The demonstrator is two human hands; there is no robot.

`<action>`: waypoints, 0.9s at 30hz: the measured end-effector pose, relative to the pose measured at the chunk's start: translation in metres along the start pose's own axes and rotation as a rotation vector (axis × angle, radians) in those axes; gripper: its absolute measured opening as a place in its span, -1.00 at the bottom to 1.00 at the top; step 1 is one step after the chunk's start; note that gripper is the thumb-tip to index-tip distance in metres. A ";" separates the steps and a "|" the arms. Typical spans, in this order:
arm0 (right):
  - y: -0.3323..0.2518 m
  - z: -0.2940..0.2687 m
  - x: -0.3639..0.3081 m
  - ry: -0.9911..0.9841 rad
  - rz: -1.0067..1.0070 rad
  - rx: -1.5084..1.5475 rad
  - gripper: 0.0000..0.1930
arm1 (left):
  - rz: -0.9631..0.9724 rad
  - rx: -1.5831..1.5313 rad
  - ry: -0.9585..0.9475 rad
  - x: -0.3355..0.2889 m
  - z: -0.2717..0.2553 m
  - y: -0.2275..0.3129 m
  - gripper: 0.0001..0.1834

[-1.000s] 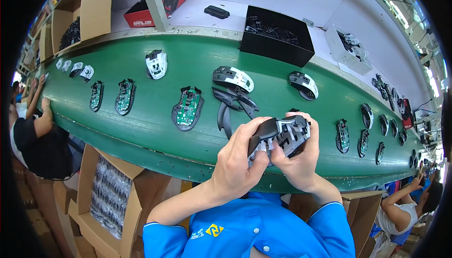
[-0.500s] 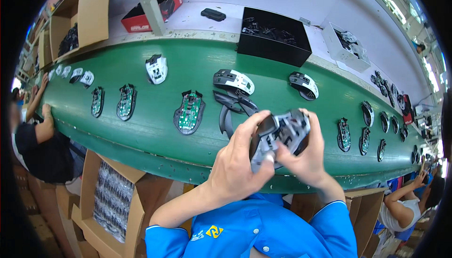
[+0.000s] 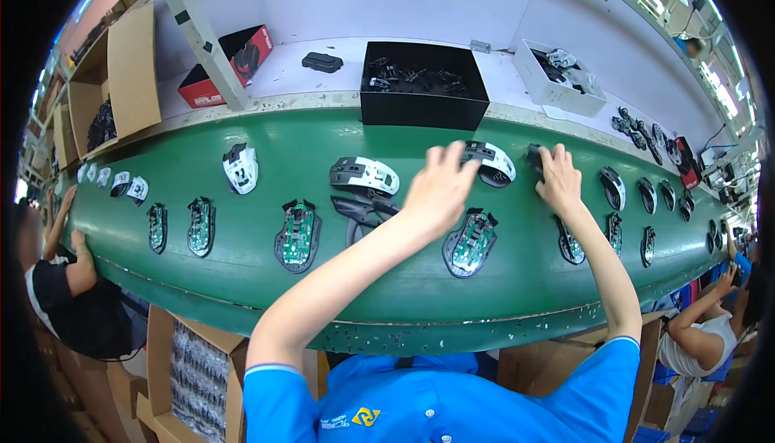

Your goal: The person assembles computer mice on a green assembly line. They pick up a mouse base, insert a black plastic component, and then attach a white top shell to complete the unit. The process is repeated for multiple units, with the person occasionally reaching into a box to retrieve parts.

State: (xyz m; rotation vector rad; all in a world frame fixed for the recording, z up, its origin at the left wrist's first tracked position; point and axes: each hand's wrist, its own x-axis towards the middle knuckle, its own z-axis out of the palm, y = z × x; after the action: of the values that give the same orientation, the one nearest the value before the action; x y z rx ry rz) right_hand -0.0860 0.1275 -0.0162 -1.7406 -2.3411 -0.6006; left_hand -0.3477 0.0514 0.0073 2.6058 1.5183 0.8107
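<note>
My left hand (image 3: 440,188) is over the belt, fingers spread, with its fingertips at the left edge of a white-and-black mouse shell (image 3: 494,167); whether they touch it I cannot tell. Farther right, my right hand (image 3: 559,180) is closed on a dark grey mouse part (image 3: 534,157), mostly hidden by the fingers. Between my forearms lies a mouse base with a green circuit board (image 3: 471,243). Left of my left hand are another white-and-black mouse shell (image 3: 365,176) and black curved shell parts (image 3: 355,210), the latter partly covered by my forearm.
Along the green belt (image 3: 387,302) lie more mouse bases (image 3: 297,235) and shells (image 3: 240,168). A black box (image 3: 424,104) of small parts and a white box (image 3: 557,88) stand on the back shelf. Cardboard cartons (image 3: 161,362) are below; people sit at both ends.
My hands have parted and reached forward over the belt; the mouse piece they held together is no longer between them. The view has shifted, and the base between my arms now shows.
</note>
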 end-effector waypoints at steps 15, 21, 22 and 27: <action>-0.090 -0.102 -0.078 -0.094 -0.641 0.637 -0.77 | 0.472 0.150 -0.080 0.052 0.026 -0.055 -0.36; -0.184 -0.041 -0.045 0.227 -0.727 0.420 -0.77 | -0.367 0.095 -0.328 0.057 0.049 -0.008 0.12; -0.194 -0.032 -0.045 0.210 -0.713 0.372 -0.76 | -0.368 0.091 -0.336 0.058 0.052 -0.009 0.11; -0.208 -0.031 -0.041 0.090 -0.649 0.304 -0.75 | -0.315 0.092 -0.383 0.060 0.051 -0.022 0.01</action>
State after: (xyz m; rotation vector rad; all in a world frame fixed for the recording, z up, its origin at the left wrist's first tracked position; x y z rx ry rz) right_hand -0.2738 0.0288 -0.0486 -0.7985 -2.7378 -0.3570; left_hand -0.3191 0.1241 -0.0167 2.3063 1.8022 0.2055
